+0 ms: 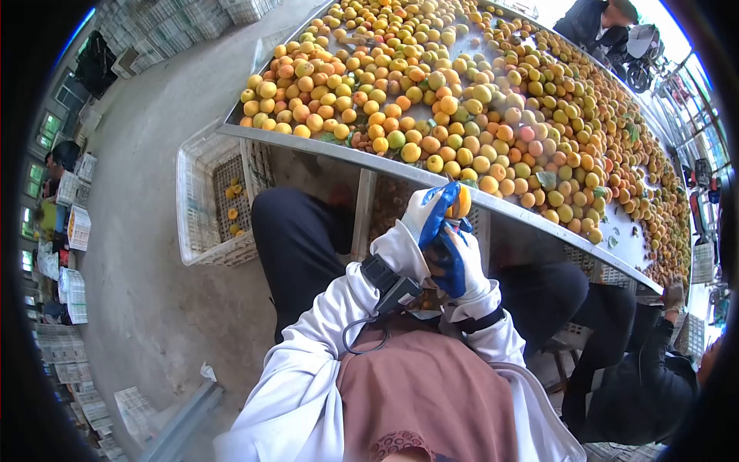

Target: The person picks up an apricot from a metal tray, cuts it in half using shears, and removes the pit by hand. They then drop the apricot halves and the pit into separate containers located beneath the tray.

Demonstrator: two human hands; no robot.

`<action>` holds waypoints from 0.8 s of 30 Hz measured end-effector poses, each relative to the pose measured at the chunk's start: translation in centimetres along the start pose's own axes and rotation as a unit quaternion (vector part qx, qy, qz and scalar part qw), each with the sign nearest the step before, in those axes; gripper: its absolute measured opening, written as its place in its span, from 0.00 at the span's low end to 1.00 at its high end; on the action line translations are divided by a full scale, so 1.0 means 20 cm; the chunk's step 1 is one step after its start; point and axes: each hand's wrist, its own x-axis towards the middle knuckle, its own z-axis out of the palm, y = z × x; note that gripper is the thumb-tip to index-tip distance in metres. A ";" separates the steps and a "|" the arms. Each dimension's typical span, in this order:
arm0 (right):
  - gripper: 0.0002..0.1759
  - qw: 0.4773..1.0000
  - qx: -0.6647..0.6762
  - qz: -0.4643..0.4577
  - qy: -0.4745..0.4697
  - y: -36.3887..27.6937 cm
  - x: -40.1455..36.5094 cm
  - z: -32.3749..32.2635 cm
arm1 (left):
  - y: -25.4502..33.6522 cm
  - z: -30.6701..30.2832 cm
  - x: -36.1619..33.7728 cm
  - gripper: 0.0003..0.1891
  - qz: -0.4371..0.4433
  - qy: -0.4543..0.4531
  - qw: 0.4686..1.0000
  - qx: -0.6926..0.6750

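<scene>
Blue-white left hand [426, 219]: pinching an orange fruit [463, 202] by the table's [323, 148] near edge, likely for a close view.
Right hand [459, 266]: fingers curled just under it, probably steadying; I can't tell what they press.
Loose fruits [431, 81]: spread across the table, handy for reach.
Crate [189, 208]: low, beside the table's left corner, probably kept close.

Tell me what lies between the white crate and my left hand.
From the crate to your left hand: your dark knee, then a metal table leg, in the head view.
</scene>
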 end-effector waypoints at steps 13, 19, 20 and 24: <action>0.13 0.905 -0.305 -0.265 0.134 -0.22 -0.02 -0.04 | 0.17 0.03 -0.10 0.20 0.329 0.045 0.833 0.442; 0.15 0.951 -0.271 -0.110 0.102 -0.33 -0.06 0.05 | 0.08 0.04 -0.11 0.17 0.193 -0.013 0.968 0.162; 0.15 0.947 -0.289 -0.100 0.097 -0.32 -0.07 0.04 | 0.08 0.03 -0.09 0.17 0.152 0.003 0.985 0.083; 0.17 0.885 -0.351 -0.268 0.150 -0.17 -0.04 -0.03 | 0.11 0.04 -0.06 0.23 0.036 0.035 0.983 -0.179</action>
